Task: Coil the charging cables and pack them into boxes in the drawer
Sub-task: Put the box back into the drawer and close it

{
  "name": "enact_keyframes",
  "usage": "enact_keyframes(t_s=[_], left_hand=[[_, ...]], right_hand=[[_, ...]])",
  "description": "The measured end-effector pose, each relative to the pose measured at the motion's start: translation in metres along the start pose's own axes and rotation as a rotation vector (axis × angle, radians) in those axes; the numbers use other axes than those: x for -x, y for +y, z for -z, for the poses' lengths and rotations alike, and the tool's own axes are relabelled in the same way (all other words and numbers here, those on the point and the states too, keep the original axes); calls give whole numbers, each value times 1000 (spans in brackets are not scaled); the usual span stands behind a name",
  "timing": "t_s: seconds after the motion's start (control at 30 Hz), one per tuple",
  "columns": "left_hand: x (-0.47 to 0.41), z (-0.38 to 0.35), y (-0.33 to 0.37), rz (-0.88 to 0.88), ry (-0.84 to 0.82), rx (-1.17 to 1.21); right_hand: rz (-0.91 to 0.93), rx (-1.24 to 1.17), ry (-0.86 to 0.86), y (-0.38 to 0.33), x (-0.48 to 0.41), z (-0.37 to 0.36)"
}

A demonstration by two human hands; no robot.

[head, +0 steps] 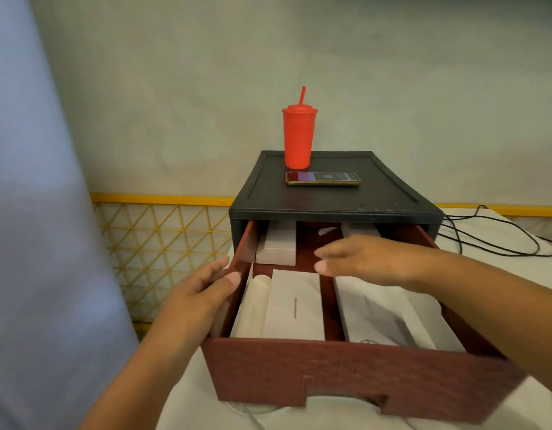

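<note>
Reddish-brown drawer (346, 373) sits open, white boxes (291, 305) inside; left hand (200, 294) grips its left wall, right hand (364, 259) hovers above, fingers straight.

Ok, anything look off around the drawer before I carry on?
Nothing spilled or broken. The black cables lie loose and uncoiled outside, right of the drawer. A cream roll sits between the front-left box and the drawer's left wall, looking squeezed in.
</note>
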State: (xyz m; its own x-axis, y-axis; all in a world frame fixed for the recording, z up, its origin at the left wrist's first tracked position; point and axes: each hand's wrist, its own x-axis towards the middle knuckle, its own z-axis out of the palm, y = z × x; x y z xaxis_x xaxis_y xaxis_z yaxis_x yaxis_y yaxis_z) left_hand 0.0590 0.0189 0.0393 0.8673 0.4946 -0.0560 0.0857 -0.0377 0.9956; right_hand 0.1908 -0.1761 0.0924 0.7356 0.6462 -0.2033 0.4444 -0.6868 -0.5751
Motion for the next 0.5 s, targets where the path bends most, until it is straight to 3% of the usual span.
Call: enact_keyframes(t_s=[0.07,0.13,0.27,0.37,0.5], left_hand=[[18,5,-4,-46,-40,-34],[34,8,-10,-76,-65,-119],[51,0,-27,-148,11,-229],[54,-8,-27,-232,87,-301],[51,-11,-20,-284,118,-291]], right_hand=[[47,-24,74,16,51,7],[60,-13,261,38,94,5],[-21,-179,586,89,148,-22],[-46,-366,610,109,151,-45],[-85,-290,718,117,138,-56]])
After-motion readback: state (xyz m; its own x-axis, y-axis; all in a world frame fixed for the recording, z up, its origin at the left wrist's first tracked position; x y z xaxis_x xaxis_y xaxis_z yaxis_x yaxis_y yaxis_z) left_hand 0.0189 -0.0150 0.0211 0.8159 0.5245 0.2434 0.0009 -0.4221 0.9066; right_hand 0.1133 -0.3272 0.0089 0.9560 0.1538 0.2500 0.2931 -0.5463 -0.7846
